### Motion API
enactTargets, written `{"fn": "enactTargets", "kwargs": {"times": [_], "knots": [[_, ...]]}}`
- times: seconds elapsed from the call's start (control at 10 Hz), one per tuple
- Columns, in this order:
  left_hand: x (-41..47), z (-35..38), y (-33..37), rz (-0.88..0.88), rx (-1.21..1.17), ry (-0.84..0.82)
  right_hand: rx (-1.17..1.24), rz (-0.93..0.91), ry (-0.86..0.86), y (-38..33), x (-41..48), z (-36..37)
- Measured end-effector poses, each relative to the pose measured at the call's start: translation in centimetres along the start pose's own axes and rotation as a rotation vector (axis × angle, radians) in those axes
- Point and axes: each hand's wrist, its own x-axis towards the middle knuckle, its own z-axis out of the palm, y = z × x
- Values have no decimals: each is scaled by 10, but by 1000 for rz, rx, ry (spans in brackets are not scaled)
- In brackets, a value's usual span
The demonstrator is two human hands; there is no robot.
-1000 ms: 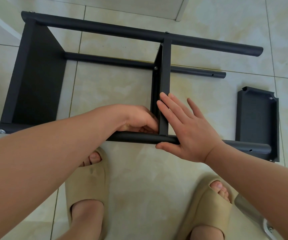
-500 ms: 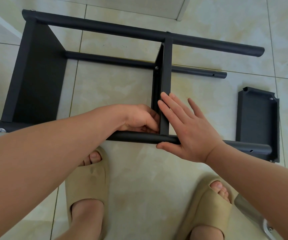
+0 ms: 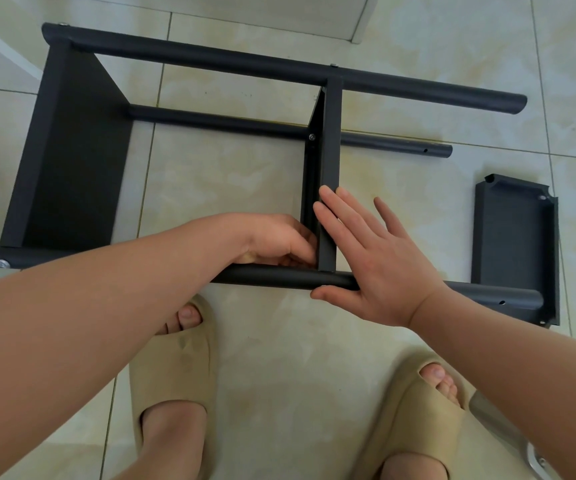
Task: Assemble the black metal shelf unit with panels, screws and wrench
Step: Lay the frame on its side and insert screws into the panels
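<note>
Standing in beige sandals (image 3: 175,368) on tile floor (image 3: 238,188); shiny metal piece (image 3: 508,431) at bottom right corner. Just past the toes: shelf unit (image 3: 435,93), half built, lying on its side.

Pressing right hand (image 3: 380,268) flat and wide, fingers straight along edge of middle panel (image 3: 330,161), thumb against near post (image 3: 279,275). Left hand (image 3: 272,240) tucked into the corner where panel meets post, fingers curled. Can't tell what's held, if anything, since it's hidden behind the knuckles.

Silver screw head (image 3: 2,263) at left end of near post. Above it, end panel (image 3: 72,161) standing between the posts.

Right side: loose panel (image 3: 511,244) flat on floor, rimmed side up like a shallow tray, free end of near post overlapping its near edge in view; contact unclear.

Beyond: second screw (image 3: 312,136) on middle panel at lower rear post (image 3: 217,119), then far post (image 3: 210,60) across the top.
</note>
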Motion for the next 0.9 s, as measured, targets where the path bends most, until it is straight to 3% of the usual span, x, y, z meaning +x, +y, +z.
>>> {"fn": "enactTargets", "kwargs": {"times": [0.2,0.4,0.6,0.9], "knots": [[1,-3,-2,-5,-115,-58,0,1,-4,-1,0,0],[2,-1,-1,-44,-24,-87,3,4,-15,-1,0,-1],[3,-1,-2,12,43,7,6,6,-7,-1,0,-1],[2,-1,0,-18,-82,-65,3,3,0,-1,0,-1]]}}
